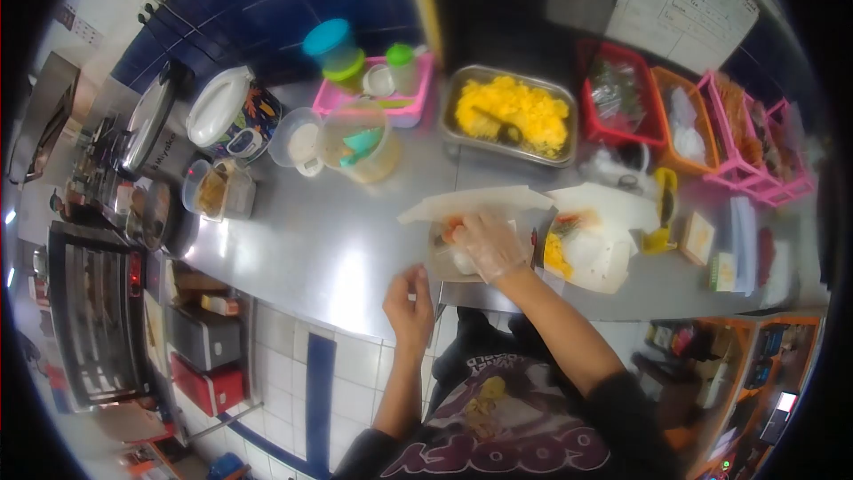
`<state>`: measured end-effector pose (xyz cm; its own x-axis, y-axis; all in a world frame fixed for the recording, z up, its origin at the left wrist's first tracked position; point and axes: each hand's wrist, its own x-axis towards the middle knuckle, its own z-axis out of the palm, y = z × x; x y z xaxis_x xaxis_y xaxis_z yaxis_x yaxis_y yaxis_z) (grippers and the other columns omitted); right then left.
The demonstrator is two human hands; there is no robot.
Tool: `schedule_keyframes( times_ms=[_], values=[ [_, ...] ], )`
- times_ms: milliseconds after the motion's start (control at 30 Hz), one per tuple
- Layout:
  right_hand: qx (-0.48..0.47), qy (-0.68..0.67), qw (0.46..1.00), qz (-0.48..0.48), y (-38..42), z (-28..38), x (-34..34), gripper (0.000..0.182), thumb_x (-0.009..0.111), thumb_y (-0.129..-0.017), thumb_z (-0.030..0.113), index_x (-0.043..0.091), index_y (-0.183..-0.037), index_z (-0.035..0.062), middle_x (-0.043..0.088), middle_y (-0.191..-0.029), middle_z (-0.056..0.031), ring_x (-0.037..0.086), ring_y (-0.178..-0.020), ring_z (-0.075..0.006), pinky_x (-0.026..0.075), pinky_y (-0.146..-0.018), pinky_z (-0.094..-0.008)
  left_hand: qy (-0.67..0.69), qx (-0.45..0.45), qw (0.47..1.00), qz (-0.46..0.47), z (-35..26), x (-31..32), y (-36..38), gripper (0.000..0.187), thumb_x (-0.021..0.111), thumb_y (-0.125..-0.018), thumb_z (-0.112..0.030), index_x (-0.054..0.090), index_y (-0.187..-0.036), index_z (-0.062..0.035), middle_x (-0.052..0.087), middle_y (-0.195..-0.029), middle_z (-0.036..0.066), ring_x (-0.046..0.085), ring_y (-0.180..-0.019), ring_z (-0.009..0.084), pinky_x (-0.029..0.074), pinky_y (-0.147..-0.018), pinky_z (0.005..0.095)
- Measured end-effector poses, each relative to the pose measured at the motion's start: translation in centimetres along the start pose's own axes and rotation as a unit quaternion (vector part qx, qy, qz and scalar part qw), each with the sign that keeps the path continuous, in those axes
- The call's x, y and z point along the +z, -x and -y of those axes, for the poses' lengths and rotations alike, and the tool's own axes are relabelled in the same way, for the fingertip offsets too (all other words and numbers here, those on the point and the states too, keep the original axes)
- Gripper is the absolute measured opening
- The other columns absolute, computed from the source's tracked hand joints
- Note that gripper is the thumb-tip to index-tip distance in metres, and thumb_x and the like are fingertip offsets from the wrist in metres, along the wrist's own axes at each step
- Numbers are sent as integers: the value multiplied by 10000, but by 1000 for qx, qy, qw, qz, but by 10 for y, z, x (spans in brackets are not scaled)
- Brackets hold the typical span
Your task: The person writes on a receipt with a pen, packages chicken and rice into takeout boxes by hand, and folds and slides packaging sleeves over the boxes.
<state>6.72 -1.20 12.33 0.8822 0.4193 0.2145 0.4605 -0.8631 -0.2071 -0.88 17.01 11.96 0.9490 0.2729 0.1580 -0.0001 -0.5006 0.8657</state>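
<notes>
My right hand (489,245), in a clear plastic glove, reaches into an open paper food box (464,276). Its fingers are bunched on some orange-red food (452,227), whose kind I cannot tell. White rice (463,261) shows beneath the palm. My left hand (410,302) is bare, loosely curled with nothing in it, close to the counter's front edge. Just right of my gloved hand lies a second open paper box (613,258). It holds white rice (586,247), yellow scrambled egg (557,256) and something red and green.
A steel tray of yellow egg (511,111) with a dark utensil stands behind the boxes. Red (622,129), orange (684,138) and pink baskets (755,165) line the back right. Plastic tubs (360,165) and a rice cooker (233,116) stand left on the steel counter (293,249).
</notes>
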Motion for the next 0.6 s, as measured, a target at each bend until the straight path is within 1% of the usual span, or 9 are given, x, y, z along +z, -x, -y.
schedule_keyframes(
  times_ms=[33, 167, 200, 233, 267, 333, 433, 500, 600],
  values=[
    [-1, -2, 1000, -1, 6, 0, -10, 150, 646, -823, 180, 678, -953, 113, 631, -988, -67, 639, -969, -228, 562, -784, -362, -2, 1, 1000, -1, -1, -2, 0, 178, 636, -958, -136, 711, -1029, 9, 708, -860, 145, 660, -738, 210, 522, -656, 339],
    [78, -82, 966, -233, 56, -8, -66, 183, 738, -770, 79, 690, -946, 63, 626, -943, -73, 637, -841, -234, 547, -728, -364, 3, -11, 999, -46, 2, -11, 8, 155, 642, -952, -116, 708, -1015, 8, 707, -873, 128, 650, -746, 193, 518, -658, 333],
    [78, -74, 966, -233, 72, -15, -80, 183, 738, -770, 79, 690, -946, 63, 626, -943, -73, 637, -841, -234, 547, -728, -364, -5, 4, 998, -58, 4, -13, 9, 147, 645, -949, -109, 707, -1013, 7, 706, -880, 121, 649, -753, 189, 519, -664, 327],
    [142, -159, 946, -242, 90, -29, -98, 194, 757, -775, 45, 690, -957, 51, 633, -947, -82, 636, -844, -218, 542, -737, -349, -24, -17, 998, -55, 1, -17, 12, 141, 653, -941, -99, 702, -1023, 4, 699, -893, 120, 653, -775, 196, 522, -680, 315],
    [210, -231, 915, -256, 108, -48, -117, 210, 776, -780, 10, 689, -969, 40, 639, -950, -91, 636, -846, -201, 537, -746, -333, -19, 20, 997, -74, 44, -15, 20, 161, 660, -938, -99, 694, -1060, -1, 700, -932, 123, 662, -816, 211, 533, -719, 322],
    [247, -173, 903, -306, 148, -105, -157, 203, 776, -798, 3, 685, -977, 28, 645, -961, -97, 635, -865, -188, 533, -749, -316, 28, -48, 995, -82, 41, -11, 25, 192, 620, -980, -118, 671, -1122, 1, 709, -1027, 110, 665, -881, 209, 544, -794, 338],
    [350, -164, 840, -380, 203, -190, -220, 172, 764, -837, 16, 681, -987, 13, 660, -941, -90, 635, -883, -164, 522, -757, -298, 47, -97, 991, -83, 0, 6, 28, 259, 576, -1023, -202, 653, -1142, 14, 673, -964, 65, 618, -853, 121, 510, -737, 264],
    [384, -113, 814, -420, 229, -260, -257, 125, 737, -863, 76, 678, -961, 25, 663, -881, -127, 649, -837, -241, 523, -764, -349, 29, -56, 993, -97, -16, 30, 28, 253, 554, -1019, -194, 644, -1106, 26, 617, -878, 34, 552, -764, 93, 451, -626, 241],
    [402, 174, 840, -320, 248, -359, -311, 116, 648, -888, 132, 674, -961, 45, 667, -921, -207, 636, -884, -387, 524, -813, -446, 22, -38, 995, -92, -48, 63, 36, 251, 553, -1021, -188, 642, -1107, 30, 616, -883, 33, 546, -764, 93, 443, -634, 236]
  ],
)
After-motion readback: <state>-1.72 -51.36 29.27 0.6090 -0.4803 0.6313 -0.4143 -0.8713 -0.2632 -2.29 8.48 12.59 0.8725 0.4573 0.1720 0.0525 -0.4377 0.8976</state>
